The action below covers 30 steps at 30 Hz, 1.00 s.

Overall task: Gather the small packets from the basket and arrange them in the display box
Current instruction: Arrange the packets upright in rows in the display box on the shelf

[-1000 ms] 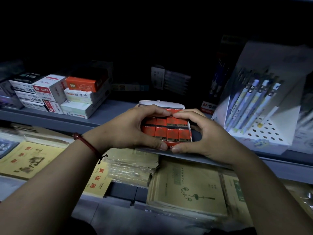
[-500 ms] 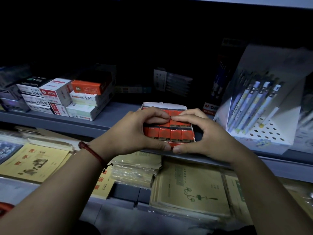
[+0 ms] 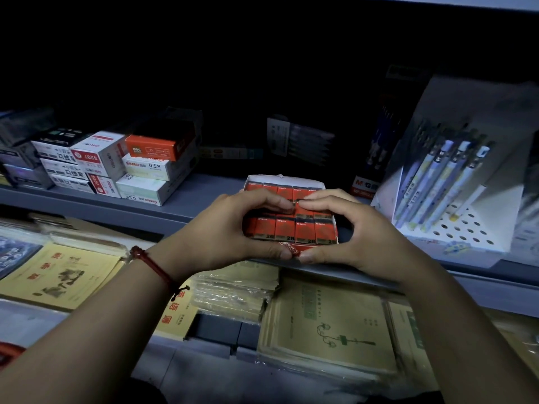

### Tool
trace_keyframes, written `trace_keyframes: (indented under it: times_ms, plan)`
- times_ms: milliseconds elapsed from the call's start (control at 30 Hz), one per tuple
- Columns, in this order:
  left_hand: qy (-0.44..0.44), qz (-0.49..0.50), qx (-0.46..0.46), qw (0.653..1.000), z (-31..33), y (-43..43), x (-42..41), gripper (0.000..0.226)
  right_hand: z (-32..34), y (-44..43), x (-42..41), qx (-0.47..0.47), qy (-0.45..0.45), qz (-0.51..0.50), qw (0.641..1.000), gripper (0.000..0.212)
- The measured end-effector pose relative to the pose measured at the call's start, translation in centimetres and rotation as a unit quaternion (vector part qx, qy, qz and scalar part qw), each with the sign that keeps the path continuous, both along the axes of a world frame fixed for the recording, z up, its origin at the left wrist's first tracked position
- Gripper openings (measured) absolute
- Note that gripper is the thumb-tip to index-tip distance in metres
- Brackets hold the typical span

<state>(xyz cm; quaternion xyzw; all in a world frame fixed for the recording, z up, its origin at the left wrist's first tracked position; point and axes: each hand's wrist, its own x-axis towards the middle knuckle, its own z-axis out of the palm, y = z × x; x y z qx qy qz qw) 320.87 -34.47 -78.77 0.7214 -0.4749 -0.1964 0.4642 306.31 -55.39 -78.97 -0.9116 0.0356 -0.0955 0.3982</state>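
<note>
A white display box [image 3: 284,178] sits near the front edge of the grey shelf [image 3: 180,205]. It is filled with rows of small red packets [image 3: 291,230] marked 2B. My left hand [image 3: 221,231] cups the box's left side and my right hand [image 3: 358,231] cups its right side. Both thumbs meet at the box's front lip. Both index fingertips press down together on the middle row of packets. The hands hide the box's side walls. A red rim [image 3: 8,352] shows at the lower left edge; I cannot tell whether it is the basket.
Stacked white and orange stationery boxes [image 3: 116,164] stand at the left of the shelf. A white perforated stand of pens [image 3: 455,193] stands close on the right. Wrapped notebooks [image 3: 329,325] lie on the lower shelf beneath my arms.
My index fingers have slid slightly toward me over the packets, uncovering the back row. The box stays where it was and both hands remain around it.
</note>
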Motion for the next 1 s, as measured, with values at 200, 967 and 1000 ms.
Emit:
trace_keyframes:
  times_ms: [200, 967, 1000]
  plan:
    - [0.068, 0.002, -0.045, 0.997, -0.9, 0.1, -0.6, 0.062, -0.2, -0.1, 0.0, -0.006, 0.000, 0.007, 1.000, 0.075]
    - [0.000, 0.024, -0.002, 1.000, -1.3, 2.7, 1.8, 0.053, -0.1, 0.0, 0.2, -0.004, 0.004, 0.009, 1.000, 0.073]
    - [0.005, 0.025, 0.005, 1.000, -1.1, 2.8, 1.9, 0.053, -0.2, 0.0, 0.2, -0.003, 0.003, 0.010, 1.000, 0.073]
